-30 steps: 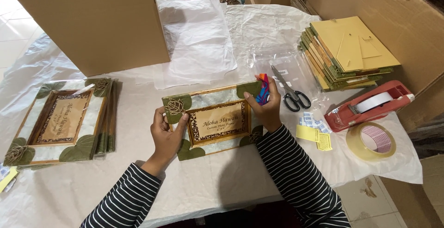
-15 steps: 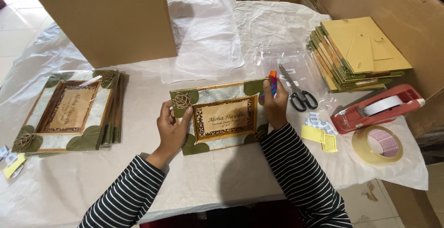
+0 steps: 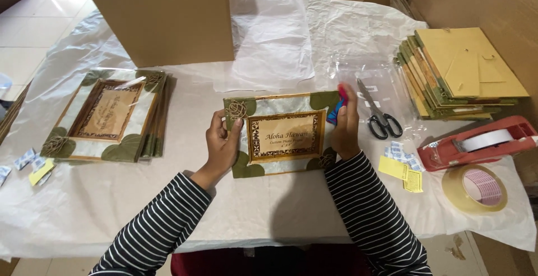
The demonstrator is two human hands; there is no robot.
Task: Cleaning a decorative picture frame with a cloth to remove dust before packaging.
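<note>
Green-cornered picture frame (image 3: 283, 135) lies flat on the white-covered table (image 3: 280, 214), mid-front, held at both ends. Left hand (image 3: 223, 144) grips its left edge, fingers curled over, thumb on the front by the twine knot. Right hand (image 3: 346, 123) holds the right edge, fingers closed around a small red-blue object (image 3: 339, 103); cannot tell what it is. Scissors (image 3: 380, 114) just right, tape dispenser (image 3: 476, 143) and tape roll (image 3: 474, 188) further right. Frame stacks: left (image 3: 106, 116), far right (image 3: 462, 74).
</note>
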